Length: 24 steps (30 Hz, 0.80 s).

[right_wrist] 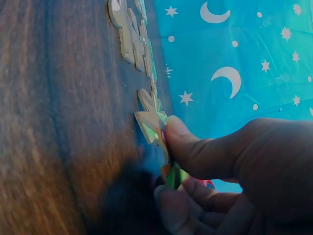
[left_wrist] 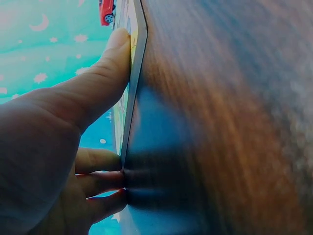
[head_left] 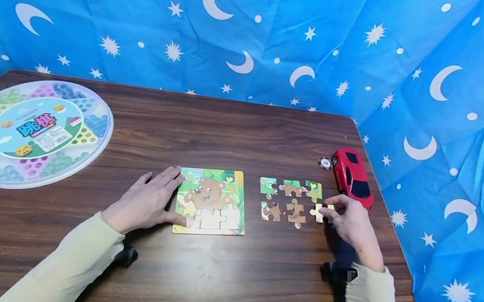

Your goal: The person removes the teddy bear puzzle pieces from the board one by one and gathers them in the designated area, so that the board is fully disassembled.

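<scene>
My left hand (head_left: 147, 200) rests at the left side of a square bear jigsaw board (head_left: 240, 203), thumb on its lower left corner and fingertips by the upper left edge. In the left wrist view, the thumb (left_wrist: 105, 71) lies over the board's border with the other fingers against its edge. To the right, my right hand (head_left: 354, 228) pinches a pale jigsaw piece (head_left: 317, 213) between thumb and fingers. The right wrist view has this piece (right_wrist: 150, 122) tilted up close over the table. Several loose jigsaw pieces (head_left: 296, 211) lie in two rows between board and right hand.
A red toy car (head_left: 354, 175) stands beyond my right hand, with a small round chip (head_left: 325, 163) beside it. At the far left lies a large round Chinese checkers set (head_left: 33, 133). A blue star-and-moon cloth (head_left: 259, 33) hangs behind the wooden table (head_left: 221, 289).
</scene>
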### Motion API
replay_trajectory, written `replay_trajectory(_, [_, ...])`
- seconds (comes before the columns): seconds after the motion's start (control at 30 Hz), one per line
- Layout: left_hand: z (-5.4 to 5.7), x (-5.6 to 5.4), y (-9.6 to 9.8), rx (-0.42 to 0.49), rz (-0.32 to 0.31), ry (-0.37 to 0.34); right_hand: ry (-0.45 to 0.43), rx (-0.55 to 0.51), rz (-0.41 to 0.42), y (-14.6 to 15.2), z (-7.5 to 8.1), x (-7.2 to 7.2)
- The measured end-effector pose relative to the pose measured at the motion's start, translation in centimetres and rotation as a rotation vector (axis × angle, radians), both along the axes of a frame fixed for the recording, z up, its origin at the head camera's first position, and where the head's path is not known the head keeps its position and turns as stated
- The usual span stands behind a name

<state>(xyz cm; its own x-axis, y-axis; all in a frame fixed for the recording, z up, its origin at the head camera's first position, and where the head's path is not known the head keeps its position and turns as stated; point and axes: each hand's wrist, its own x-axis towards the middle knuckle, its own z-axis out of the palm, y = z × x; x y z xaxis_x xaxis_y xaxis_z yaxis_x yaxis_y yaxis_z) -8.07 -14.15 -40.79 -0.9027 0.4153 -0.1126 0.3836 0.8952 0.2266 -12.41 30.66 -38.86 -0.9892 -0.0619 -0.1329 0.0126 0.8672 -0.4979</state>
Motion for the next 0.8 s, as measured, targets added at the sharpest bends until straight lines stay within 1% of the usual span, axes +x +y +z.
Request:
replay_trajectory(0.3, [-0.1,0.0,-0.1,-0.004,-0.007,0.025,-0.029,0.031,-0.057,-0.7,-0.1,0.2])
replay_trajectory(0.5, [-0.1,0.1,-0.1,0.007,-0.001,0.016,-0.06,0.034,-0.11,-1.1,-0.2,0.1])
replay_trajectory(0.8, [-0.2,0.0,-0.2,0.013,0.007,0.001,-0.068,0.049,-0.105,-1.5,-0.1,0.3])
